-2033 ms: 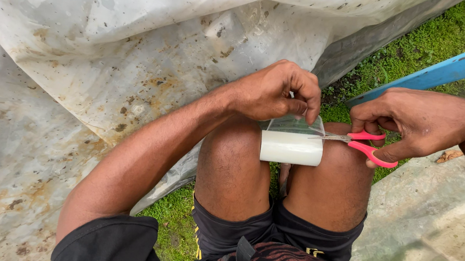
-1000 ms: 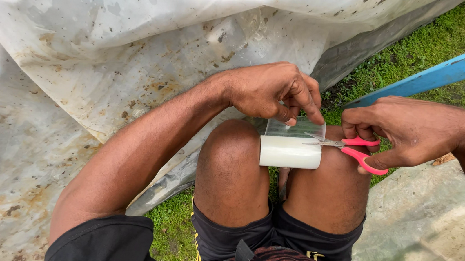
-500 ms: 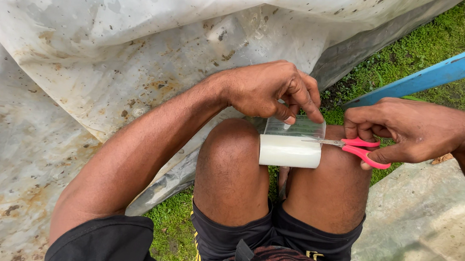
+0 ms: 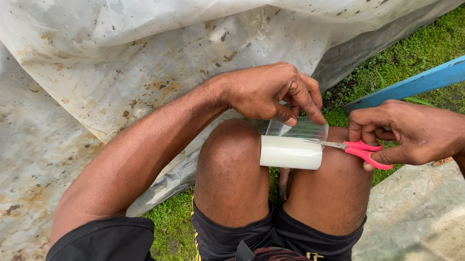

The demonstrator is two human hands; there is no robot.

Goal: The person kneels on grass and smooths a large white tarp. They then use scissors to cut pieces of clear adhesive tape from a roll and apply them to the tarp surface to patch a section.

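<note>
Nearest the camera, at 6 o'clock, black shorts [image 4: 277, 246] and two bare knees, one roll of clear tape [image 4: 291, 153] lying across them at centre. One left hand [image 4: 269, 91], at 12 o'clock from the roll, pinched the pulled-out tape strip [image 4: 298, 129] between thumb and fingers, closed narrow on it. One right hand [image 4: 413, 132], at 3 o'clock, gripped one pair of red-handled scissors [image 4: 358, 151], fingers through the loops; blades met the strip's right edge, whether they were parted could not be told. Beyond, at 10 o'clock, one stained white plastic sheet [image 4: 108, 46]. One concrete slab [image 4: 431, 229] at 4 o'clock. Farthest, at 2 o'clock, grass [image 4: 428, 48] and one blue bar [image 4: 455, 68].
</note>
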